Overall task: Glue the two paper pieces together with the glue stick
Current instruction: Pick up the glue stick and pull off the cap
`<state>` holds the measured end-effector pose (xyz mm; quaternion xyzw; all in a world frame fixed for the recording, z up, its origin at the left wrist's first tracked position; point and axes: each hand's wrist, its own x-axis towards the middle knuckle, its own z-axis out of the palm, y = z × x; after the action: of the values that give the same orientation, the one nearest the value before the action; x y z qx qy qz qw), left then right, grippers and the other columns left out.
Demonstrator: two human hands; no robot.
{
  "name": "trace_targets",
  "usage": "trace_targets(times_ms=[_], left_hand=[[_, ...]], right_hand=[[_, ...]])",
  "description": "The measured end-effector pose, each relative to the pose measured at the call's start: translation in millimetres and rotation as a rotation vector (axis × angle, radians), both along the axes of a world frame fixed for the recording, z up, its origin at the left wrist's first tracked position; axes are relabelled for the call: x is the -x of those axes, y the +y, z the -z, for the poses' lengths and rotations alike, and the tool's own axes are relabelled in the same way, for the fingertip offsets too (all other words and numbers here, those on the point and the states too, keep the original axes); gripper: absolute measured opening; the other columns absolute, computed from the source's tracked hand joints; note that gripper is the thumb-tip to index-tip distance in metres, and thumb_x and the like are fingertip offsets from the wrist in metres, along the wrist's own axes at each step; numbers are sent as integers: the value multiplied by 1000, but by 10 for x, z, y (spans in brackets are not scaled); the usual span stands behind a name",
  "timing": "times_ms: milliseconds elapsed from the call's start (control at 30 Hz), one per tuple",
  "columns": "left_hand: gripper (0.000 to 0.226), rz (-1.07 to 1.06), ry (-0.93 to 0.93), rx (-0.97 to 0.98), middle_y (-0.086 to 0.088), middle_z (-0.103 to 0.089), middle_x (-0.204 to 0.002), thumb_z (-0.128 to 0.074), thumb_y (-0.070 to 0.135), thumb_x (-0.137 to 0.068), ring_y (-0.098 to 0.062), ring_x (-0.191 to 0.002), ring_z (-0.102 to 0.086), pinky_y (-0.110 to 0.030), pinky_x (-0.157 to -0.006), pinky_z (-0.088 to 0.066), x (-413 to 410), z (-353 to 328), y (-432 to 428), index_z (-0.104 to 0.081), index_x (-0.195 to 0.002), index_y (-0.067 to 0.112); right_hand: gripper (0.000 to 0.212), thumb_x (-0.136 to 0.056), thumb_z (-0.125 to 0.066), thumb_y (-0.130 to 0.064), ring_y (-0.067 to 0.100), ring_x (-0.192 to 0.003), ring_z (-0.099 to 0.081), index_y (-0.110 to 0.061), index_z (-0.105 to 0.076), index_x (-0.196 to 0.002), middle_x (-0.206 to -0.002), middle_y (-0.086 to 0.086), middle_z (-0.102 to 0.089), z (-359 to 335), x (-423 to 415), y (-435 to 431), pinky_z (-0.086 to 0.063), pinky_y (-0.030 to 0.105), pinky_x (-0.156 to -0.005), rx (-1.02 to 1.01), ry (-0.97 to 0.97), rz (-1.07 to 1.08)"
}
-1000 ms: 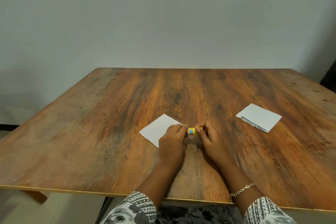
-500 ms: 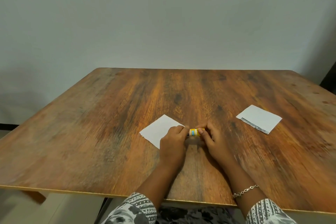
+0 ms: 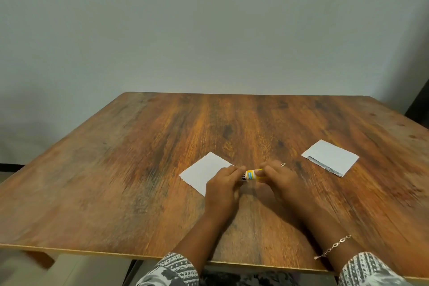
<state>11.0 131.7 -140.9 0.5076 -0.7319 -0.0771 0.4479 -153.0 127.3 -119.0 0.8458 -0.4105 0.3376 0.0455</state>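
The glue stick (image 3: 251, 174) lies horizontally just above the wooden table (image 3: 139, 169), held between both hands. The left hand (image 3: 222, 188) grips its left end with curled fingers; the right hand (image 3: 281, 181) pinches its right end. The label is yellow with a blue band. Its black lettering is partly covered and cannot be read. The plain paper piece (image 3: 202, 173) lies just left of the glue stick, partly under the left hand. The second paper piece (image 3: 330, 158), with a printed strip along one edge, lies well right of it.
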Motion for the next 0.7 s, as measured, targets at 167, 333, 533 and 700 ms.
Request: trace_targets(times_ms=[167, 333, 533, 700], left_hand=[[30, 89, 208, -70, -3, -71, -101, -63, 3, -81, -15, -92, -62, -15, -79, -44, -49, 5, -48, -66, -109, 12], [30, 88, 208, -80, -4, -71, -100, -63, 5, -82, -12, -89, -59, -18, -76, -41, -46, 14, -71, -65, -111, 12], [24, -5, 222, -84, -5, -65, -99, -57, 5, -85, -14, -88, -53, -19, -71, -35, -32, 45, -82, -59, -107, 14], [19, -36, 271, -60, 3, -60, -92, -65, 4, -80, -15, -86, -52, -15, -72, -37, -33, 45, -98, -62, -96, 14]], right_hand=[[13, -84, -52, -4, 18, -77, -58, 1, -64, -81, -86, 14, -67, -74, 98, -89, -48, 24, -66, 166, -20, -62], [31, -86, -50, 5, 6, -71, -55, -22, -59, -96, -88, -12, -58, -225, 238, -150, -42, 12, -63, -199, -571, 97], [16, -89, -55, -16, 13, -92, -54, -26, -58, -102, -105, -5, -59, -105, 198, -384, -44, 24, -69, -468, -761, 257], [21, -82, -64, -7, 19, -95, -55, -12, -58, -101, -107, 6, -61, -72, 310, -592, -44, 30, -79, -470, -721, 394]])
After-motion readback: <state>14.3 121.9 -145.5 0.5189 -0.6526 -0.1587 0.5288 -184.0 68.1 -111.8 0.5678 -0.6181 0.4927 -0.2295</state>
